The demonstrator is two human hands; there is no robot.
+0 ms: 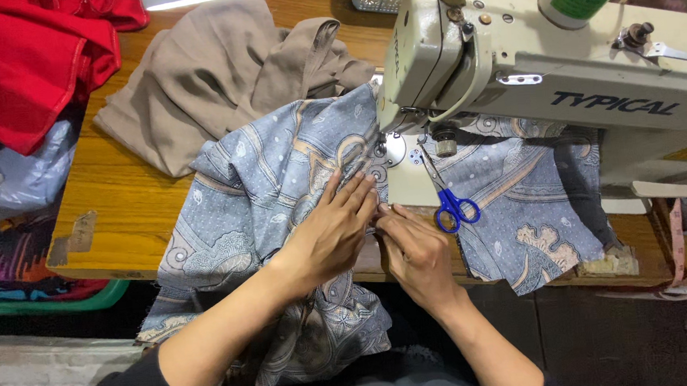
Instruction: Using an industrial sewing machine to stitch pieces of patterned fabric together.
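A wooden sewing table (128,224) is seen from above, pretty cluttered. The blue patterned fabric (263,190) is spread at the middle of its front edge, fed under the cream sewing machine (512,68). It's pressed flat by the left hand (332,232), fingers extended, and pinched by the right hand (414,252). Looks like seam alignment; steady guiding is probably called for next. Blue scissors (453,205) lie beside, beige cloth (215,81) behind.

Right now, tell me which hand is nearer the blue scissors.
Right. The right hand lies just left of the blue scissors, almost beside the handles. The left hand rests flat on the patterned cloth, farther left.
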